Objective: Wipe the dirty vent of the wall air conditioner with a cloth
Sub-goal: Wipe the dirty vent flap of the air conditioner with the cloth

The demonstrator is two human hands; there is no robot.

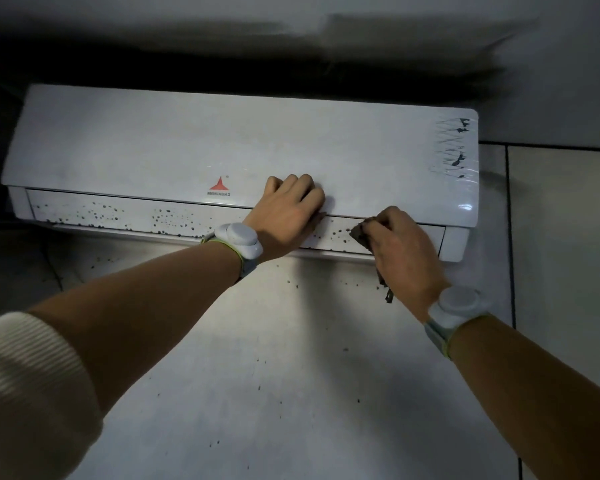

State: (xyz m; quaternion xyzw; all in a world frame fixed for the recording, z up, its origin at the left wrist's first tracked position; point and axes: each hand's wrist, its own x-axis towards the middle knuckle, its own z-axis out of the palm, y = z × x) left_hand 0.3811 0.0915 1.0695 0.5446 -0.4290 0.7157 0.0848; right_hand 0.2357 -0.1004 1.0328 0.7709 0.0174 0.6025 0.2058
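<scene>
Right hand (404, 249) closing its grip on brown cloth (361, 233), pressing it against spotted vent (136, 216) near the right end, left hand (288, 213) resting flat, holding nothing, on air conditioner (222, 143)

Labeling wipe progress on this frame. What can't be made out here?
Head view only:
- Vent flap under the left hand and right hand: spots there hidden.
- Cloth: mostly covered by the right hand; only a dark corner and a hanging end show.
- Air conditioner top and the wall above: lost in shadow.
- Lettering under the red logo: too small.
- Right end of the flap, whether clean: glare, unclear.
</scene>
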